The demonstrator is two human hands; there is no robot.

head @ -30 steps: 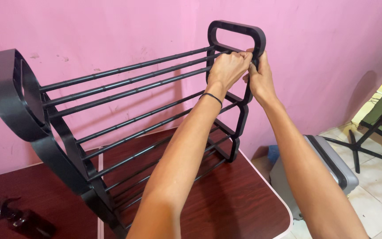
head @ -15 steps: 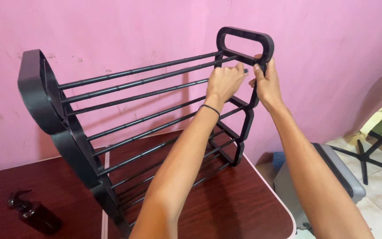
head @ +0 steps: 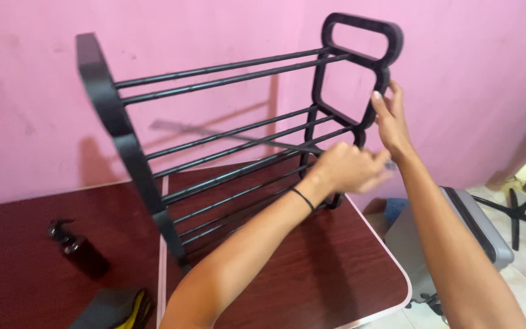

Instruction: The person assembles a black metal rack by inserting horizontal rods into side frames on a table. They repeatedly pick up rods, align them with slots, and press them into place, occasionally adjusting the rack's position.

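A black rack [head: 232, 131] with thin horizontal rods between two looped side frames stands on a dark red-brown table [head: 330, 274]. My right hand [head: 389, 125] grips the outer edge of the rack's right side frame [head: 360, 55], just under its top loop. My left hand [head: 347, 167], with a black band on its wrist, is blurred and shut on a loose thin black rod [head: 226, 135]. That rod slants across the rack's front towards the upper left. The left side frame [head: 114, 128] stands free of both hands.
A black pump bottle [head: 79, 248] lies on the table's left part, with a dark cloth with yellow trim [head: 117, 307] in front of it. A grey suitcase [head: 458, 237] stands on the floor to the right, a black stand [head: 522, 210] beyond it. A pink wall lies right behind.
My left hand came down from the top of the right side frame and now holds a loose rod in front of the rack. My right hand slid lower on the frame. The view shifted.
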